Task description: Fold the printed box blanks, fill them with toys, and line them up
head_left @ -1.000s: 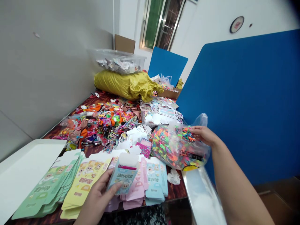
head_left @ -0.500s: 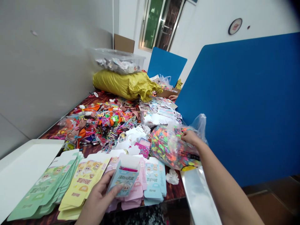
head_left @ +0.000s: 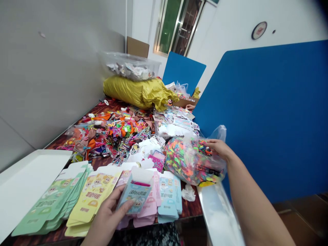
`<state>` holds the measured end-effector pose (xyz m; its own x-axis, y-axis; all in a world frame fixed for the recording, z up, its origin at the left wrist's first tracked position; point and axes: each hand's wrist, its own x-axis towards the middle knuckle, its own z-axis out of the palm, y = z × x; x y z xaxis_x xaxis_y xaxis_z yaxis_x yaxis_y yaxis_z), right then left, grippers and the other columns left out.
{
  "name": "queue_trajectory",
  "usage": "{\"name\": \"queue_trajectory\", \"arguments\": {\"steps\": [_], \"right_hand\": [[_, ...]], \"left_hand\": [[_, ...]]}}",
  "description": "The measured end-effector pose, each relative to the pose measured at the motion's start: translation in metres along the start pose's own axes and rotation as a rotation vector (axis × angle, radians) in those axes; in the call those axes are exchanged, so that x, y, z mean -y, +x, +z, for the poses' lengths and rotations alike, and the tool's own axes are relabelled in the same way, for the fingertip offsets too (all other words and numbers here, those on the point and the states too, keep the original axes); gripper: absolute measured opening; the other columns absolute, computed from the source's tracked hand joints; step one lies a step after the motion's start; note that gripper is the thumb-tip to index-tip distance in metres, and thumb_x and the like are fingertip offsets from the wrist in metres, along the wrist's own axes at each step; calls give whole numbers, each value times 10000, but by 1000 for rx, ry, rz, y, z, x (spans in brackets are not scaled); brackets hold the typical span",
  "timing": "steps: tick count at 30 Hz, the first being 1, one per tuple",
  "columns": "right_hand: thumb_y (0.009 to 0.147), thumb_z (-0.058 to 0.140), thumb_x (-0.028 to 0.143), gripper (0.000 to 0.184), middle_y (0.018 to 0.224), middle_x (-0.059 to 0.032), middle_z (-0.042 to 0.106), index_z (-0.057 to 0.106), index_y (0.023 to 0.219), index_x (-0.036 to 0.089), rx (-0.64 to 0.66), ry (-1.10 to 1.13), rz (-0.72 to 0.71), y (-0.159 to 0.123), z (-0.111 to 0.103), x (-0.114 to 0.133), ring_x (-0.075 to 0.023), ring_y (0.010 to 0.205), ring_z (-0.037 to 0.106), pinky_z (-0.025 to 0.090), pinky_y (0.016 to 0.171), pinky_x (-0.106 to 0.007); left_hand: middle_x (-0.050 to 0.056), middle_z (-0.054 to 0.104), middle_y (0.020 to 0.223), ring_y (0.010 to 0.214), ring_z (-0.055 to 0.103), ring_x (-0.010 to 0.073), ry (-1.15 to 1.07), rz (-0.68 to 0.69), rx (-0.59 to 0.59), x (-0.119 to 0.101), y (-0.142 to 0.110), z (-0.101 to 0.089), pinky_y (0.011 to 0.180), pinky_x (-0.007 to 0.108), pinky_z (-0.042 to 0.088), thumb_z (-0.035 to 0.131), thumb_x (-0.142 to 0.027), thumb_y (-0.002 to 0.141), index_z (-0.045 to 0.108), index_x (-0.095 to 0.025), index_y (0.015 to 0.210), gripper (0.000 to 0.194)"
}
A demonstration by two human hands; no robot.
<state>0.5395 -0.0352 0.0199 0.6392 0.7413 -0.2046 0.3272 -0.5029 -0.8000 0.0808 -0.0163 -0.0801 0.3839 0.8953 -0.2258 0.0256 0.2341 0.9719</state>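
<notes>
Head view — what's held?

Blue paper box (head_left: 134,195) is clasped by left hand (head_left: 107,215), fingers (head_left: 115,193) curled round it; right hand (head_left: 219,149), fingers spread, is laid on plastic bag (head_left: 191,163).

Risk?

Bag could be pushed off table edge (head_left: 195,210) — by too much pressure.

Chinese characters printed across the pale-blue cardboard box (head_left: 134,195) are too blurred to read, as is the dark label on the clear plastic bag (head_left: 194,160) just beside it.

Blue paper box (head_left: 133,195) in left hand (head_left: 107,215)
</notes>
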Motion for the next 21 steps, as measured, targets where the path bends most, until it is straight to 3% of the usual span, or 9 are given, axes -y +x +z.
{"name": "queue_trajectory", "arguments": {"steps": [5, 16, 21], "right_hand": [[684, 710, 324, 261, 623, -3, 593, 679, 885, 160, -19, 57, 15, 1, 0, -1, -59, 396, 348, 267, 377, -225], [643, 747, 328, 240, 448, 63, 440, 558, 651, 181, -62, 18, 37, 0, 6, 1, -54, 339, 295, 194, 362, -229], [638, 739, 356, 258, 445, 57, 454, 550, 640, 182, -117, -7, 11, 0, 7, 1, -61, 360, 318, 204, 368, -225]], "left_hand": [[60, 715, 1161, 1072, 660, 296, 6, 16, 10, -3, -2, -1, 928, 384, 546, 733, -481, 695, 640, -209, 1136, 527], [52, 712, 1164, 1092, 649, 277, -41, -2, 18, 8, -2, -1, 964, 372, 522, 728, -477, 721, 605, -222, 1177, 536], [38, 701, 1189, 1122, 632, 266, -46, -11, 44, 4, -2, 1, 985, 352, 508, 725, -488, 721, 601, -227, 1163, 529]]}}
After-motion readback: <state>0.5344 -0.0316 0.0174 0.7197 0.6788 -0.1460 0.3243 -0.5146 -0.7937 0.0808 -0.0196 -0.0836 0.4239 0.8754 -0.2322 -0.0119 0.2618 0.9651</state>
